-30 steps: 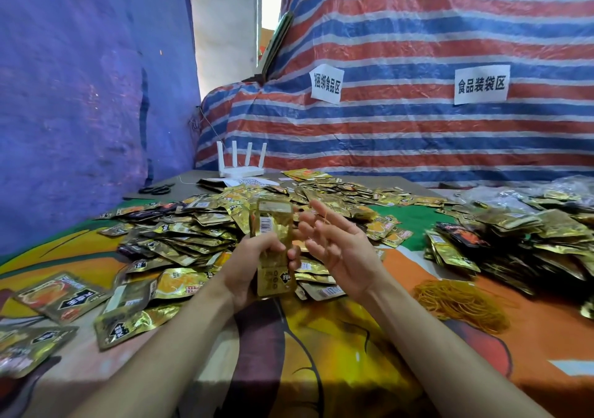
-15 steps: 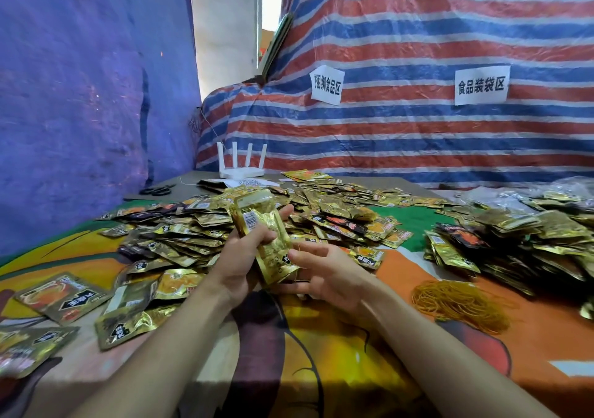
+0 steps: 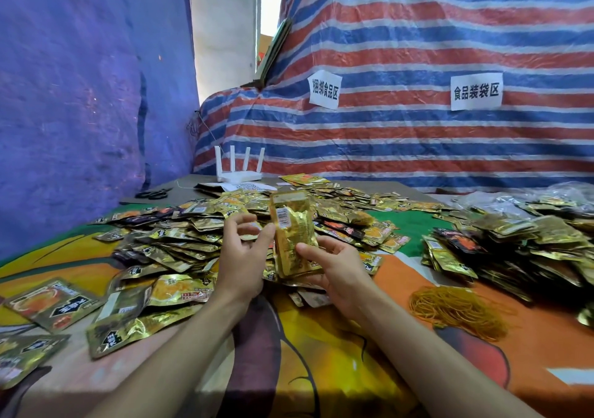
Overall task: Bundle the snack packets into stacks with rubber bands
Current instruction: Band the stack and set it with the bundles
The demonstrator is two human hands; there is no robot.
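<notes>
A stack of gold snack packets [image 3: 291,228] stands upright in the middle of the view, barcode facing me. My right hand [image 3: 337,268] grips its lower end, thumb across the front. To the stack's left is my left hand [image 3: 239,257], fingers spread, its thumb just touching the stack's edge and holding nothing that I can see. Behind and left of both hands spreads a heap of loose gold packets [image 3: 180,237]. On the cloth to the right lies a pile of yellow rubber bands [image 3: 456,311].
A dark heap of packets [image 3: 520,241] sits at the right. A white router [image 3: 239,170] and black scissors [image 3: 151,194] lie at the table's far end. A striped tarp [image 3: 418,48] with two paper labels rises behind. A few packets [image 3: 48,303] lie at the near left.
The stack passed from my left hand to my right hand and now stands upright. My left hand let go and opened beside it.
</notes>
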